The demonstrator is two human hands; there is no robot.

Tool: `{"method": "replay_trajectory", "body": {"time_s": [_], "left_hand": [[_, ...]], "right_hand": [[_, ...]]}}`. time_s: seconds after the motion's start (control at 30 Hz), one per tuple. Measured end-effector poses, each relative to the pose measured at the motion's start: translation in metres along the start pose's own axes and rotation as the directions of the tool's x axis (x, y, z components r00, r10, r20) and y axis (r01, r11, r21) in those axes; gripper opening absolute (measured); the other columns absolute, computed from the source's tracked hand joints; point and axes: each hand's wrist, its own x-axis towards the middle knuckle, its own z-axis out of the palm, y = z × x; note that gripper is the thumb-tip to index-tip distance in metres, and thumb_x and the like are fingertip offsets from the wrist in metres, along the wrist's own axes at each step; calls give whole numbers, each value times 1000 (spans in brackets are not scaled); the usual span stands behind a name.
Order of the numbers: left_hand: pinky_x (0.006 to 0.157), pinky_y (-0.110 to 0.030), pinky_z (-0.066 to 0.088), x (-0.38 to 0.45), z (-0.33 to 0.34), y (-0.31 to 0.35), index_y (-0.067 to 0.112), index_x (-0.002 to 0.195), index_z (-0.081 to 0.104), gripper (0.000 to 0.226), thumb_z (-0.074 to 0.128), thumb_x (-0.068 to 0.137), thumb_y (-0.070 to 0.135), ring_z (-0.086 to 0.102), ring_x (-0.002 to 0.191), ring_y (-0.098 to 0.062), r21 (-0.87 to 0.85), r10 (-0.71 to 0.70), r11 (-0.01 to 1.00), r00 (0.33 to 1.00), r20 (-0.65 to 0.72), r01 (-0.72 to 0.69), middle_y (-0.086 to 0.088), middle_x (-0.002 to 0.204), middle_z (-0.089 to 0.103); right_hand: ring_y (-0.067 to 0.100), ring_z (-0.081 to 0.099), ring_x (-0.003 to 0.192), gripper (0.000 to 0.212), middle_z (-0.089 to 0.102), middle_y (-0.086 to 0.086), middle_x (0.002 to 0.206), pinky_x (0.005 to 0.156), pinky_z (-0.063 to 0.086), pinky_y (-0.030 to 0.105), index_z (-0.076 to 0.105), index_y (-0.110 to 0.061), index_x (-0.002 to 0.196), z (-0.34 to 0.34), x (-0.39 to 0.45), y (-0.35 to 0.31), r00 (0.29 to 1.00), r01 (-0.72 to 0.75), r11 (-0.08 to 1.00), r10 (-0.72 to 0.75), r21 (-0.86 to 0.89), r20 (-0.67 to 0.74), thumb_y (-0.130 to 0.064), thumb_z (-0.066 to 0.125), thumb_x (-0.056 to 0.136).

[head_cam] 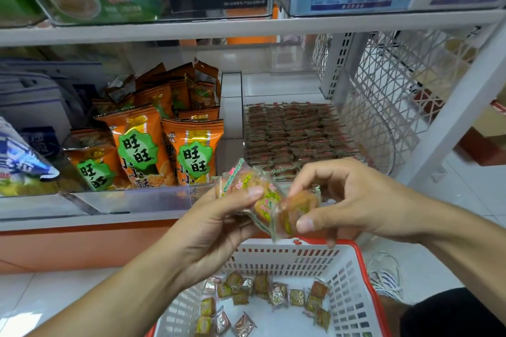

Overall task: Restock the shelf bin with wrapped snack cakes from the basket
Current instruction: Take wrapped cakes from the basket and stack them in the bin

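Overhead, a white shelf (246, 26) runs across the upper frame, carrying clear bins of boxed and bagged goods. Below it, at centre left, stand orange snack bags (167, 142) with green badges, upright in rows behind a clear front lip. Right of them, in the middle of the frame, sits the clear shelf bin (284, 85), its floor covered by neat rows of small wrapped snack cakes (295, 137), the back part bare. A white lattice side panel (388, 90) closes the shelf at the right.

At the bottom centre a white plastic basket (342, 282) with a red rim rests on the tiled floor, and loose wrapped cakes (262, 295) lie scattered over its bottom. A striped shoe (386, 276) shows just beside its right wall.

Both forearms reach up from the lower corners and meet above the basket, in front of the bin's near edge, hiding that edge. The left hand (219, 224) pinches a clear-wrapped cake (246, 186), thumb on top and fingers curled beneath. The right hand (347, 200) pinches a second cake (298, 210) between thumb and fingertips, the two wrappers overlapping between the hands.
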Motion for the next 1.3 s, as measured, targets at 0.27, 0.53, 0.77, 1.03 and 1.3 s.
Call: {"method": "replay_trajectory", "body": {"time_s": [0.27, 0.53, 0.77, 1.03, 1.3], "left_hand": [[84, -41, 62, -5, 2, -2, -1, 121, 68, 50, 78, 75, 14, 70, 112, -36, 123, 31, 992, 997, 66, -39, -28, 125, 68], [88, -50, 61, -7, 0, 3, 7, 128, 66, 40, 63, 96, 29, 67, 117, -39, 187, 90, 976, 990, 106, -109, -24, 127, 69], [68, -40, 65, -6, 0, -4, 24, 113, 75, 39, 65, 88, 51, 76, 94, -31, 409, -33, 913, 998, 48, 10, -19, 118, 74], [69, -41, 65, -5, 2, -11, 10, 116, 75, 58, 73, 77, 52, 75, 100, -32, 258, -134, 958, 991, 20, 124, -23, 117, 73], [65, -40, 63, 4, 9, -17, 6, 107, 79, 76, 55, 86, 74, 75, 97, -35, -49, -204, 979, 974, -103, 200, -23, 115, 74]], "right_hand": [[29, 72, 101, 50, 70, 17, 119, 90, 59, 35, 73, -16, 113, 12, 11, 19, 967, -180, 927, 228, 329, -114, -3, 82, 66], [28, 69, 100, 50, 68, 18, 124, 87, 58, 33, 69, -17, 125, 4, 11, 17, 962, -273, 828, 247, 490, 118, -4, 78, 77], [40, 62, 119, 76, 59, 25, 135, 104, 46, 54, 57, -18, 138, 7, 11, 23, 962, -271, 859, 258, 433, 91, 10, 77, 70], [50, 57, 122, 61, 64, 28, 126, 106, 44, 61, 60, -12, 127, 11, 13, 29, 972, -230, 941, 210, 250, 104, 6, 80, 73], [14, 68, 106, 72, 58, -11, 121, 86, 60, 40, 53, -48, 131, 36, 20, 30, 990, 88, 950, -117, -301, -82, -25, 88, 72]]}}
